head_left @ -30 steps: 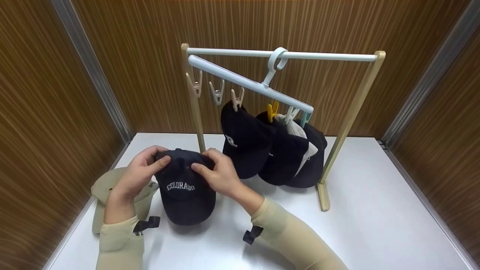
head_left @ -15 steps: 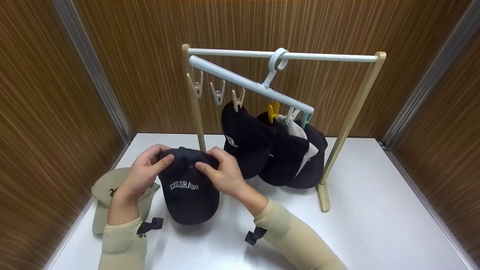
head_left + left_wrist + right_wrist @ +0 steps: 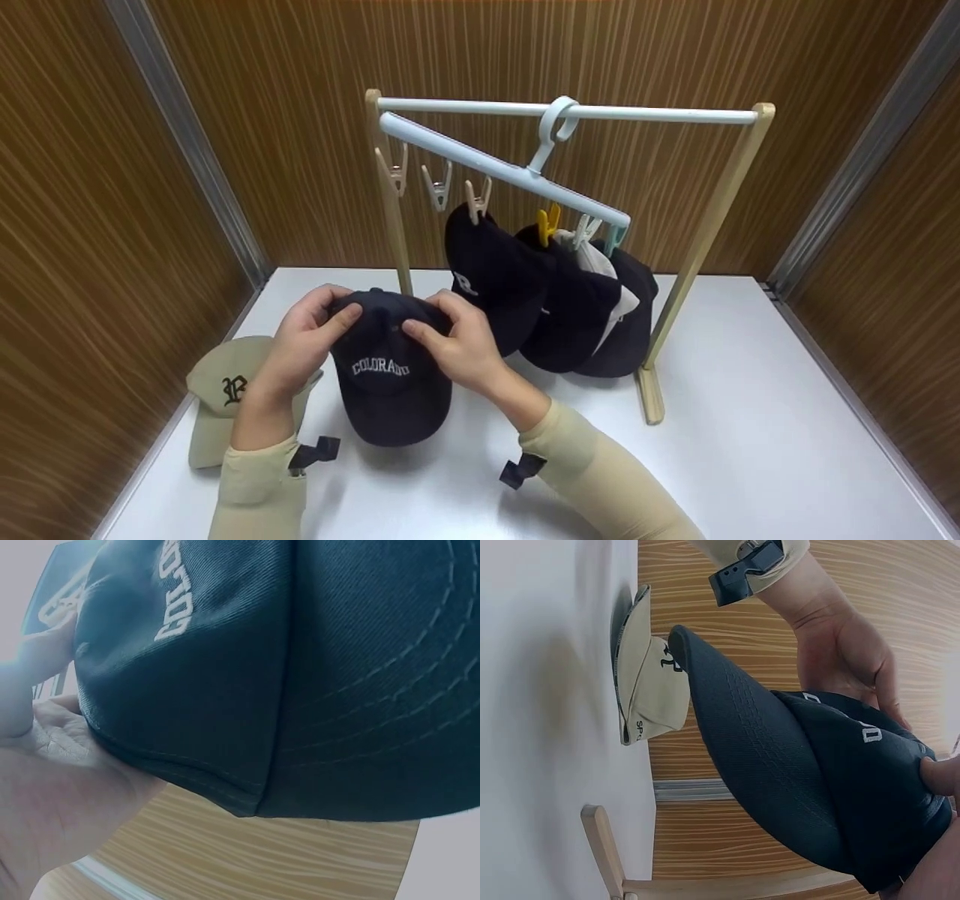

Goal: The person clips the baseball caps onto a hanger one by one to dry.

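A dark navy baseball cap with white COLORADO lettering hangs brim down between both hands, front toward me. My left hand grips its crown at the left, thumb in front and fingers behind. On the right, my right hand pinches the crown the same way. In the right wrist view the cap's brim tilts away from the white tabletop. The left wrist view shows the cap's side panel close up, with the left palm beside it. A beige cap lies on the table behind my left forearm.
A wooden-legged rack carries a tilted pale blue hanger. Several caps hang clipped at its lower right, the nearest a black cap. Two clips at the raised left end, one pink clip and one grey clip, hold nothing.
Both hands have carried the navy cap a little right and slightly up, toward the hanging caps. More of the beige cap's front letter now shows beside the left forearm.
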Available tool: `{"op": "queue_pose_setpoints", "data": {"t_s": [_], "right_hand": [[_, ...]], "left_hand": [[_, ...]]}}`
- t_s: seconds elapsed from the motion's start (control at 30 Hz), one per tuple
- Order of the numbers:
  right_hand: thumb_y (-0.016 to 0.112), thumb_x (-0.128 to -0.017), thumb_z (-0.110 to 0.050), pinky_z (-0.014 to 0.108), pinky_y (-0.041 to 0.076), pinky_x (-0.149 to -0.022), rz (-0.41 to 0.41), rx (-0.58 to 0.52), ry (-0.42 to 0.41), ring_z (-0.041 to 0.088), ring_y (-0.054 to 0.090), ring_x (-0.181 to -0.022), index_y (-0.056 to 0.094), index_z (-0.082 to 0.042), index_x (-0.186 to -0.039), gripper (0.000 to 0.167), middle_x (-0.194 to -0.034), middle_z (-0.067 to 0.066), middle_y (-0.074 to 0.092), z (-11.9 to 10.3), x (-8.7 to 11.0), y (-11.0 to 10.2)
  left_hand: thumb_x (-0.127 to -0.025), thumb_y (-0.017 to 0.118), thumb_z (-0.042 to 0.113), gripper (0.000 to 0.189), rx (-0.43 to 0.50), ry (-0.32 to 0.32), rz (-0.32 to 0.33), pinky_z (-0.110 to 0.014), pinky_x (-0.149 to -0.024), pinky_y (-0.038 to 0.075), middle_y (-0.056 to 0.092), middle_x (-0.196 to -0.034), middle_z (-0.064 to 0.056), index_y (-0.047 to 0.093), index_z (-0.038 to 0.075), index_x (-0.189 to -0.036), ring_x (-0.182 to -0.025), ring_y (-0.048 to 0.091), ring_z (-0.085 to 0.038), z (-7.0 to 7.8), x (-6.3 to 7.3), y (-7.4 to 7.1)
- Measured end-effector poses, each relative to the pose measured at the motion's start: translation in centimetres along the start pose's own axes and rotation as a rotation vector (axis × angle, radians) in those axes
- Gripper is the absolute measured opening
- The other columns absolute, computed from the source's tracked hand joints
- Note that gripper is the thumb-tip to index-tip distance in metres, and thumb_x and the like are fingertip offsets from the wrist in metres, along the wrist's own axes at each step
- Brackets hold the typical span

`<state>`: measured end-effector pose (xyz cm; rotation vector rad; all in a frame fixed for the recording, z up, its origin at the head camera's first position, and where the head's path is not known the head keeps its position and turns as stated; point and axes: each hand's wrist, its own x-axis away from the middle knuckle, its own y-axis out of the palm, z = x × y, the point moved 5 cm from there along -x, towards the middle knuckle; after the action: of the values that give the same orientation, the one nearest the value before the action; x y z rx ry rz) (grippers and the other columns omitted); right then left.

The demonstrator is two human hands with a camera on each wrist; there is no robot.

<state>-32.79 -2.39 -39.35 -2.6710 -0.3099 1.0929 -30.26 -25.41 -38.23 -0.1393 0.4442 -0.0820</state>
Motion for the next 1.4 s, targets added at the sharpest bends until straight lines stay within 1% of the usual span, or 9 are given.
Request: {"op": "queue_pose_setpoints", "data": {"t_s": [0.2, 0.4, 0.53, 0.67, 0.8, 0.93, 1.17, 1.4], "right_hand": [[0.087, -0.100, -0.022, 0.035, 0.052, -0.081, 0.005, 0.017, -0.011, 0.018, 0.065, -0.090, 0.076, -0.005, -0.103, 0.020, -0.097, 0.002, 0.070, -0.2, 0.0, -0.7], [0.087, -0.099, -0.021, 0.035, 0.052, -0.084, 0.018, 0.025, -0.023, 0.019, 0.064, -0.092, 0.076, -0.005, -0.103, 0.020, -0.098, 0.003, 0.070, -0.6, -0.1, -1.4], [0.088, -0.099, -0.020, 0.035, 0.053, -0.084, 0.022, 0.023, -0.038, 0.020, 0.064, -0.092, 0.076, -0.005, -0.103, 0.020, -0.097, 0.004, 0.071, -0.8, -0.1, -1.9], [0.088, -0.098, -0.019, 0.035, 0.052, -0.083, 0.029, 0.027, -0.050, 0.021, 0.064, -0.090, 0.076, -0.004, -0.102, 0.020, -0.096, 0.004, 0.070, -1.0, -0.1, -2.4], [0.088, -0.099, -0.020, 0.035, 0.051, -0.082, 0.031, 0.032, -0.049, 0.020, 0.063, -0.090, 0.076, -0.003, -0.104, 0.021, -0.096, 0.004, 0.068, -1.1, -0.2, -2.8], [0.088, -0.099, -0.021, 0.033, 0.052, -0.082, 0.034, 0.033, -0.034, 0.018, 0.064, -0.090, 0.077, -0.004, -0.105, 0.021, -0.098, 0.001, 0.068, -1.2, -0.3, -3.2], [0.087, -0.099, -0.020, 0.032, 0.051, -0.080, 0.059, 0.034, -0.058, 0.019, 0.063, -0.087, 0.076, -0.005, -0.103, 0.019, -0.094, 0.000, 0.068, -1.4, -0.3, -4.0], [0.088, -0.098, -0.019, 0.032, 0.052, -0.084, 0.070, 0.033, -0.062, 0.018, 0.065, -0.090, 0.078, -0.005, -0.106, 0.019, -0.097, -0.001, 0.070, -1.5, -0.4, -4.5]], "left_hand": [[-0.110, 0.064, -0.003, 0.011, 0.031, 0.018, 0.012, -0.030, -0.087, 0.059, 0.069, -0.110, -0.016, 0.066, -0.009, -0.119, -0.101, 0.068, -0.023, 0.2, -0.3, 0.7], [-0.110, 0.064, -0.003, 0.013, 0.043, 0.071, 0.007, -0.030, -0.086, 0.059, 0.068, -0.108, -0.015, 0.064, -0.011, -0.119, -0.098, 0.067, -0.022, 0.3, -0.7, 1.3], [-0.110, 0.065, -0.003, 0.013, 0.043, 0.093, 0.004, -0.029, -0.086, 0.059, 0.069, -0.108, -0.015, 0.065, -0.011, -0.120, -0.097, 0.069, -0.021, 0.5, -0.9, 1.6], [-0.109, 0.065, -0.003, 0.013, 0.067, 0.104, 0.010, -0.029, -0.085, 0.060, 0.070, -0.108, -0.014, 0.065, -0.011, -0.120, -0.097, 0.070, -0.021, 0.7, -1.1, 2.0], [-0.109, 0.067, -0.004, 0.011, 0.080, 0.116, 0.039, -0.030, -0.085, 0.060, 0.071, -0.107, -0.013, 0.066, -0.010, -0.118, -0.097, 0.070, -0.022, 0.9, -1.4, 2.4], [-0.108, 0.068, -0.003, 0.011, 0.077, 0.121, 0.061, -0.030, -0.085, 0.059, 0.071, -0.107, -0.013, 0.067, -0.008, -0.118, -0.097, 0.069, -0.023, 1.0, -1.6, 2.7], [-0.108, 0.069, -0.002, 0.012, 0.090, 0.135, 0.059, -0.029, -0.086, 0.060, 0.071, -0.108, -0.013, 0.068, -0.008, -0.118, -0.097, 0.070, -0.022, 1.3, -1.9, 3.5], [-0.108, 0.070, -0.001, 0.013, 0.089, 0.150, 0.067, -0.030, -0.082, 0.061, 0.071, -0.106, -0.014, 0.069, -0.007, -0.119, -0.094, 0.071, -0.023, 1.6, -2.1, 4.0]]}}
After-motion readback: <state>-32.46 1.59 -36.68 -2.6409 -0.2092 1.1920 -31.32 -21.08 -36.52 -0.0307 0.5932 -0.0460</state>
